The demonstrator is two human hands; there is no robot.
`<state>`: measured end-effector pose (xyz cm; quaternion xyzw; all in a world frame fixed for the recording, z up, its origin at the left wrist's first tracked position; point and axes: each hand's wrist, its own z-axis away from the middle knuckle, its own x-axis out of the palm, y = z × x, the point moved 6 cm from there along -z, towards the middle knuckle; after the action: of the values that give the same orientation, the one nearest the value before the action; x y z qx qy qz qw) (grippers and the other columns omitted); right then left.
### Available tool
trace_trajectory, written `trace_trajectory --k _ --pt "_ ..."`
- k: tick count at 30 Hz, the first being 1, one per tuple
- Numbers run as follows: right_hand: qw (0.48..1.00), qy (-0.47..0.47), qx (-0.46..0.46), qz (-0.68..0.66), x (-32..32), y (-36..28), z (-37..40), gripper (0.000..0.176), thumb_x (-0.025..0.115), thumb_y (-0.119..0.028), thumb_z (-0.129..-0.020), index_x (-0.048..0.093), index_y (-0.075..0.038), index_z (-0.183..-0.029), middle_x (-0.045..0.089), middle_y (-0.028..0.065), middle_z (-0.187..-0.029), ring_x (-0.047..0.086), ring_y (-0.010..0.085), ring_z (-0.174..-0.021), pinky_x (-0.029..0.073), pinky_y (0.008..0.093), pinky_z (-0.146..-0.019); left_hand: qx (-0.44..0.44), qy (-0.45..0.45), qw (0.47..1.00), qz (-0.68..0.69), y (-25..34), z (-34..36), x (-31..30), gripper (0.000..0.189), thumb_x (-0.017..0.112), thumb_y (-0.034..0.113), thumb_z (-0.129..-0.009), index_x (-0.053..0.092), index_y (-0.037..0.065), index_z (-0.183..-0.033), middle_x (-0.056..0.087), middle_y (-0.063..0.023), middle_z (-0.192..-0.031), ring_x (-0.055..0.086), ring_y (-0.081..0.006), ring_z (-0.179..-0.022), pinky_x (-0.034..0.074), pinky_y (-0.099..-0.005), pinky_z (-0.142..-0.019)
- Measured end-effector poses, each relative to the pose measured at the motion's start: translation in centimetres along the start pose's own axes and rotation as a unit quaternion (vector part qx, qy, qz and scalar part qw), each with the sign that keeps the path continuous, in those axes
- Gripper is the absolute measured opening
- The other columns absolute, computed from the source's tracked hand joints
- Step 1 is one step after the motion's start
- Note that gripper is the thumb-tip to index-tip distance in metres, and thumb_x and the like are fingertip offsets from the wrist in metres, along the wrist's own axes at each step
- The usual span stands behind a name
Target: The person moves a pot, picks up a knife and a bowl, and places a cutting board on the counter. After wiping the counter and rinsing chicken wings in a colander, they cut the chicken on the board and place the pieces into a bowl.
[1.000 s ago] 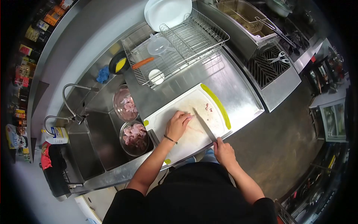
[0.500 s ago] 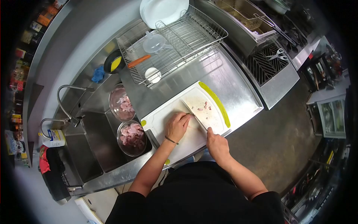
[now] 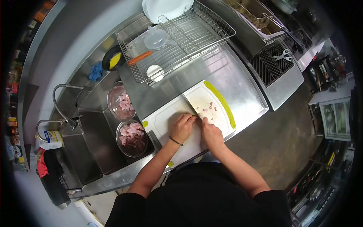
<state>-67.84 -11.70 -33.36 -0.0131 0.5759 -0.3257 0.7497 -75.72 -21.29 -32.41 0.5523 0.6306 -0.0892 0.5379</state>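
Note:
On the white cutting board (image 3: 168, 112) with green edges, my right hand (image 3: 212, 135) is closed on the handle of a knife (image 3: 190, 104). The blade points away toward the far edge of the board. My left hand (image 3: 182, 128) is on the board just left of the blade, its fingers pressed together at something small and dark that I cannot make out. Small pieces of pink meat (image 3: 211, 108) lie on the board to the right of the knife.
Two clear bowls of raw meat (image 3: 124, 106) (image 3: 132, 138) stand at the sink (image 3: 90, 145). Behind the board is a wire dish rack (image 3: 181, 56) with a funnel and an orange-handled tool. Scissors (image 3: 283, 56) lie on a grate at the right.
My right hand and the knife have moved forward and to the left, closer to my left hand. The view has shifted slightly.

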Motion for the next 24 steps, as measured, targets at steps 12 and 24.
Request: trace_trajectory --k 12,24 --pt "0.999 0.019 0.026 -0.014 -0.2 3.7 5.5 0.025 0.046 -0.023 -0.091 0.047 -0.002 -0.105 0.06 0.0264 -0.07 0.06 0.0446 -0.067 0.046 0.0543 -0.061 -0.335 0.261 0.905 0.01 -12.5 8.0 -15.0 0.015 0.061 0.015 -0.087 0.065 0.006 -0.098 0.06 -0.0109 -0.081 0.058 -0.0233 -0.066 0.046 -0.0333 -0.059" --pt "0.994 0.105 0.004 0.032 0.6 2.1 4.6 0.029 0.047 -0.017 -0.092 0.045 0.006 -0.109 0.059 0.029 -0.068 0.058 0.0468 -0.065 0.045 0.0524 -0.056 -0.355 0.189 0.858 -0.319 -37.5 15.3 -22.1 0.037 0.058 0.024 -0.084 0.057 0.002 -0.114 0.061 -0.0232 -0.105 0.053 -0.0407 -0.107 0.042 -0.0449 -0.094"
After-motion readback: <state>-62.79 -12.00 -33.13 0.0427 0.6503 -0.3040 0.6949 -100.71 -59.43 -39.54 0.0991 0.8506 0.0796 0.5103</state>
